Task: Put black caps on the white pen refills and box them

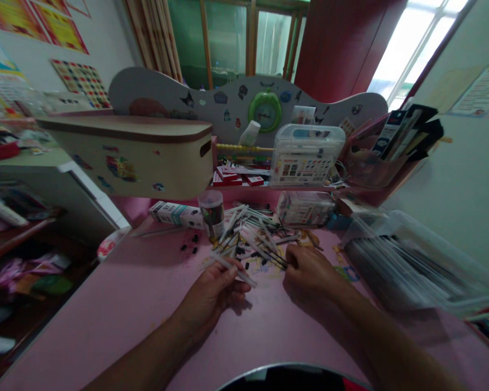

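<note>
My left hand (pixel 222 288) is closed around a whitish, translucent pen barrel (pixel 237 271), which slants down to the right between thumb and fingers. My right hand (pixel 305 269) has its fingers pinched together at the right edge of a heap of pen parts (pixel 252 233); thin dark rods end at its fingertips, and what it grips is hidden. The heap mixes pale barrels and thin refills. Several small black caps (pixel 194 239) lie left of it, and another black cap (pixel 247 266) sits close to my left fingertips.
Behind the heap stand a clear cup (pixel 212 214), a printed box (pixel 177 214) and a clear case (pixel 305 209). At right, a plastic bin (pixel 415 271) holds many dark-cored pens. A shelf above carries a cream storage box (pixel 146 157), a marker case (pixel 307 157) and a green clock (pixel 264 111).
</note>
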The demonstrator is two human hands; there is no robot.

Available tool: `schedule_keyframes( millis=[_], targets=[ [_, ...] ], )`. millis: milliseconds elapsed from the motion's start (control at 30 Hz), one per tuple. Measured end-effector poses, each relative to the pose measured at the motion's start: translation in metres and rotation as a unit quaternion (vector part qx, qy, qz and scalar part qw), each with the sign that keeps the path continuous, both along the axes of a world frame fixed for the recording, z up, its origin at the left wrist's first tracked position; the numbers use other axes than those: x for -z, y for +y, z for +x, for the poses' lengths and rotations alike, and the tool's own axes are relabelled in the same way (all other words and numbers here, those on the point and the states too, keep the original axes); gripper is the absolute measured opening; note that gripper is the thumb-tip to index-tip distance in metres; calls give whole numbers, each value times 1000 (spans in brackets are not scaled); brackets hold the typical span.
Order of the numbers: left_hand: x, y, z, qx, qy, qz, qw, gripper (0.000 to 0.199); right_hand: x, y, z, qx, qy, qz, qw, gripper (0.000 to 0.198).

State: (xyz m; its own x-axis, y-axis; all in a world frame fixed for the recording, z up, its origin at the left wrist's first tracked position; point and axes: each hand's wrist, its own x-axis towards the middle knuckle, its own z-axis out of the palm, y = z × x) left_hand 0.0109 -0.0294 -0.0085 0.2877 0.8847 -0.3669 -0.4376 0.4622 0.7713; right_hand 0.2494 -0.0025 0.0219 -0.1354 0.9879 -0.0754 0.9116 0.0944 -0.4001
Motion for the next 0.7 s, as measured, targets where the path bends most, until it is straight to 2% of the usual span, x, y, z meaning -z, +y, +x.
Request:
schedule_keyframes(
  millis=[67,100,200,267,300,367,700],
  targets=[
    [-3,1,0,-31,2,-21,999,6,-3,2,3,-12,138,-5,990,4],
    [-4,2,0,-52,-1,-29,998,2,-5,3,5,-20,223,-15,975,2],
    [-5,7,-1,-114,-24,-44,992,5,-6,1,8,-42,443,-80,892,10],
    [-4,11,-2,-147,-41,-52,987,8,-4,0,8,-47,521,-129,842,13],
    [-3,12,-3,-157,-48,-56,985,10,-3,-1,8,-47,540,-144,828,13],
    [-3,14,-3,-168,-60,-59,982,12,0,-3,7,-45,552,-153,819,13],
    [1,15,-4,-160,-66,-51,984,11,-2,-3,-1,-40,522,-141,841,10]
  ],
)
